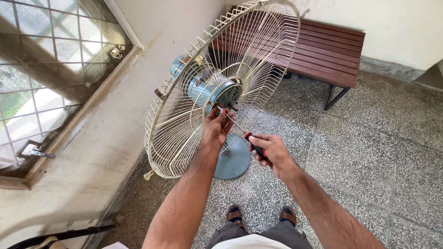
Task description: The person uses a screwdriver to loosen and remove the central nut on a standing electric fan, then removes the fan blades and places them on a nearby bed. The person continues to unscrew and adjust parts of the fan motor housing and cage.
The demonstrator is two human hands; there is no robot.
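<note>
A pedestal fan stands on the floor with its white wire rear guard (184,124) tilted towards me, blades off. Its blue-grey motor (224,94) sits at the guard's centre, above a round grey base (237,159). My left hand (216,127) reaches to the motor hub, fingertips pinched at the tip of a screwdriver (240,129). My right hand (272,152) grips the screwdriver's red and black handle, with the shaft pointing up-left to the hub.
A dark red slatted bench (323,50) stands against the far wall behind the fan. A window with a metal grille (50,60) fills the left wall. The floor (369,152) is speckled grey terrazzo. My sandalled feet (260,214) are just below the fan base.
</note>
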